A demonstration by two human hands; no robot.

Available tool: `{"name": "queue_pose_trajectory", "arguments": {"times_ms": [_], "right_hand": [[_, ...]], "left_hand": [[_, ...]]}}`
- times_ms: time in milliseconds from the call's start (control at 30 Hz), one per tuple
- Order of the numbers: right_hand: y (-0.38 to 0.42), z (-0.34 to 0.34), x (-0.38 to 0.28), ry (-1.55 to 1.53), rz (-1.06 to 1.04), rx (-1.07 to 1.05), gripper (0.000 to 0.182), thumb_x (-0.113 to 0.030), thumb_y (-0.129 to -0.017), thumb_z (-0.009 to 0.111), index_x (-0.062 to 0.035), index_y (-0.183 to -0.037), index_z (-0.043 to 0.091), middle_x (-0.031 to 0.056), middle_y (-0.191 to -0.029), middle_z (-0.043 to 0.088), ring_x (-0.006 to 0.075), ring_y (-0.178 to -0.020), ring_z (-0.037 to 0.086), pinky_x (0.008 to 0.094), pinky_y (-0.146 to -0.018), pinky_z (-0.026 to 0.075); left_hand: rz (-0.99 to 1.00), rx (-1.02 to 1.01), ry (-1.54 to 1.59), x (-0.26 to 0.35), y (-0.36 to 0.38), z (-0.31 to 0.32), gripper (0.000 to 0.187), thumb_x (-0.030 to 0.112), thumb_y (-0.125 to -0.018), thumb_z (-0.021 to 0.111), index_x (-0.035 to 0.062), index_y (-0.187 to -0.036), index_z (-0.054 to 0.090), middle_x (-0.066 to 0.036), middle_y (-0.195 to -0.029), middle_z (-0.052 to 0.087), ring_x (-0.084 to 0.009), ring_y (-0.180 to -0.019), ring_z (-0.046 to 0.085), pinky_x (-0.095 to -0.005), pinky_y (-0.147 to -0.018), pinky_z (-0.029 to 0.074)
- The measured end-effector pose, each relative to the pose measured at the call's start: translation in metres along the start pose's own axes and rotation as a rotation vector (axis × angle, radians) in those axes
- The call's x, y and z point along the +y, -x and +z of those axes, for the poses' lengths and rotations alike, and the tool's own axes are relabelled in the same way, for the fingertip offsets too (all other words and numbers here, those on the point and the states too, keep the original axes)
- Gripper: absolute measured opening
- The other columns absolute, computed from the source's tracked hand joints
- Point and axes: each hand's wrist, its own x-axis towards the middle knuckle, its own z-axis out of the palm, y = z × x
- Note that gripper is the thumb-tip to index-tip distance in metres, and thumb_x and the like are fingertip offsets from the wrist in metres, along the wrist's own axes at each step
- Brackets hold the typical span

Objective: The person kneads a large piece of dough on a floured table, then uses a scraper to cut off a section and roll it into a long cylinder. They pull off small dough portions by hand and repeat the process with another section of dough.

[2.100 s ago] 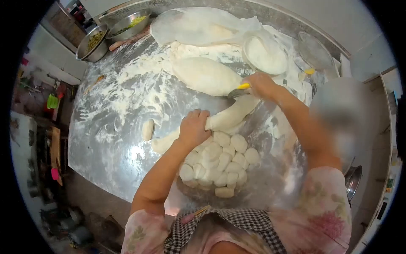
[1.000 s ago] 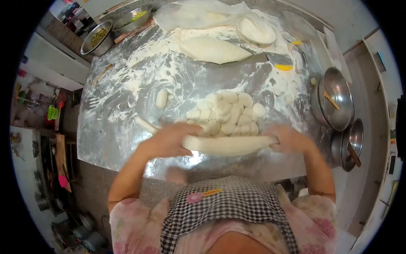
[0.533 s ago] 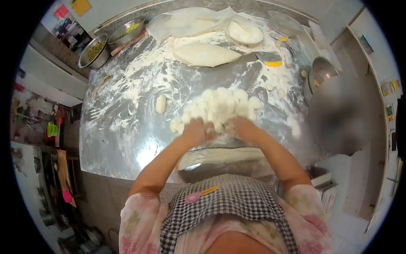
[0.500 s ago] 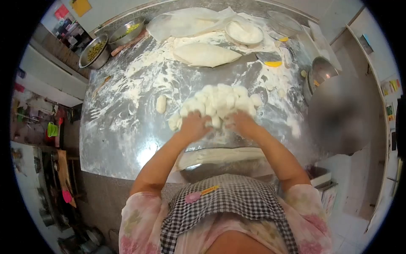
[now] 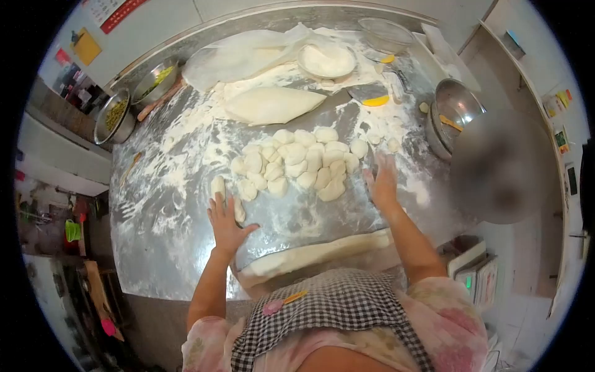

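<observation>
"While you have the whole table (image 5: 161,248) in view, what do the containers hold?"

"At the far left, a steel bowl (image 5: 126,128) holds a brownish-green chopped mix, and the basin (image 5: 162,92) just beside it holds something yellow and green. Beyond the large dough mass (image 5: 273,106), the flour bowl (image 5: 328,77) is filled with white powder. Over on the right, a yellowish utensil (image 5: 451,123) lies in the metal bowl (image 5: 463,103)."

"Where is the dough, against the hands?"

"The left hand (image 5: 226,223) is spread wide, fingers apart, gripping nothing. One loose piece (image 5: 217,186) lies at its fingertips, the other piece (image 5: 239,209) right beside its fingers; I can't tell whether they touch. The right hand (image 5: 383,183) is spread too, fingers blurred, near the right end of the dough cluster (image 5: 291,160), with nothing seen in it. The long roll (image 5: 316,254) lies along the near edge, reaching to the right forearm."

"And the count?"

"One roll, one large mass, two loose pieces. The cluster is packed too tightly for a sure number. Two yellow-handled tools (image 5: 375,101) lie toward the far right, and one rolling pin (image 5: 160,102) by the basin."
</observation>
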Motion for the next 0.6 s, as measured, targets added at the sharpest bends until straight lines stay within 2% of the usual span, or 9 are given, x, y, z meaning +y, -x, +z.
{"name": "queue_pose_trajectory", "arguments": {"times_ms": [100,233,267,333,367,467,500,567,600], "right_hand": [[-0.028,0.011,0.006,-0.088,0.324,0.021,0.066,-0.033,-0.088,0.059,0.0044,-0.136,0.035,0.0286,-0.136,0.039,0.0412,-0.129,0.035,0.047,-0.107,0.028],[-0.09,0.054,0.008,-0.462,0.183,0.024,0.064,-0.035,-0.093,0.05,0.0028,-0.141,0.031,0.0303,-0.147,0.025,0.0405,-0.138,0.024,0.0438,-0.112,0.021],[-0.091,0.045,-0.003,-0.424,0.098,0.023,0.063,-0.034,-0.093,0.05,0.0022,-0.141,0.031,0.0296,-0.147,0.026,0.0402,-0.138,0.024,0.0435,-0.112,0.021],[-0.087,0.009,-0.027,-0.347,-0.061,0.012,0.061,-0.033,-0.093,0.05,0.0008,-0.141,0.033,0.0282,-0.147,0.027,0.0394,-0.138,0.024,0.0428,-0.113,0.021],[-0.074,-0.006,-0.032,-0.314,-0.098,-0.074,0.061,-0.031,-0.092,0.052,0.0002,-0.141,0.034,0.0272,-0.147,0.027,0.0399,-0.138,0.024,0.0433,-0.113,0.02],[0.018,-0.042,-0.019,-0.156,-0.238,-0.365,0.061,-0.029,-0.087,0.059,-0.0015,-0.138,0.039,0.0242,-0.146,0.031,0.0411,-0.137,0.025,0.0458,-0.113,0.02],[0.052,-0.049,-0.01,-0.066,-0.314,-0.475,0.063,-0.03,-0.084,0.064,-0.0021,-0.136,0.041,0.0231,-0.146,0.033,0.0413,-0.137,0.026,0.0473,-0.113,0.02],[0.103,-0.068,-0.021,0.341,-0.297,-0.962,0.071,-0.035,-0.078,0.07,-0.0055,-0.136,0.041,0.0209,-0.146,0.033,0.0395,-0.137,0.027,0.0539,-0.112,0.018],[0.138,-0.064,-0.012,0.269,-0.42,-0.778,0.074,-0.037,-0.078,0.07,-0.0069,-0.138,0.04,0.0204,-0.146,0.033,0.0392,-0.137,0.026,0.0558,-0.112,0.018]], "left_hand": [[-0.01,0.144,0.072,-0.019,-0.045,0.028,0.105,0.047,-0.061,0.082,0.0068,-0.143,0.032,-0.029,-0.15,0.017,-0.052,-0.135,0.018,-0.059,-0.108,0.018],[-0.182,0.14,0.042,0.0,-0.112,0.014,0.088,0.026,-0.069,0.078,0.0044,-0.142,0.032,-0.029,-0.147,0.023,-0.0501,-0.132,0.025,-0.0553,-0.108,0.023],[-0.249,0.15,0.014,0.012,-0.117,0.006,0.084,0.023,-0.072,0.076,0.0038,-0.141,0.033,-0.029,-0.146,0.026,-0.0494,-0.131,0.027,-0.0544,-0.108,0.024],[-0.022,0.223,0.104,0.023,-0.108,-0.005,0.078,0.018,-0.075,0.072,0.0034,-0.14,0.034,-0.029,-0.143,0.03,-0.0476,-0.131,0.029,-0.0523,-0.108,0.024],[0.091,0.257,0.155,0.028,-0.101,-0.01,0.075,0.016,-0.076,0.07,0.0032,-0.14,0.034,-0.029,-0.142,0.033,-0.0467,-0.13,0.031,-0.0512,-0.108,0.025],[0.389,-0.062,0.225,0.058,-0.032,-0.041,0.064,0.016,-0.079,0.066,0.0019,-0.136,0.041,-0.023,-0.136,0.044,-0.0433,-0.125,0.041,-0.0504,-0.105,0.031],[0.42,-0.149,0.311,0.061,-0.003,-0.036,0.058,0.018,-0.079,0.066,0.0035,-0.132,0.047,-0.02,-0.134,0.047,-0.0375,-0.124,0.044,-0.048,-0.104,0.033],[0.512,-0.337,0.307,0.055,0.049,-0.018,0.058,0.026,-0.075,0.071,0.003,-0.124,0.05,-0.019,-0.129,0.05,-0.0385,-0.117,0.049,-0.0506,-0.099,0.036],[0.529,-0.355,0.293,0.054,0.067,-0.008,0.061,0.027,-0.073,0.073,0.0028,-0.124,0.05,-0.019,-0.128,0.051,-0.0386,-0.117,0.049,-0.0509,-0.098,0.037]]}}
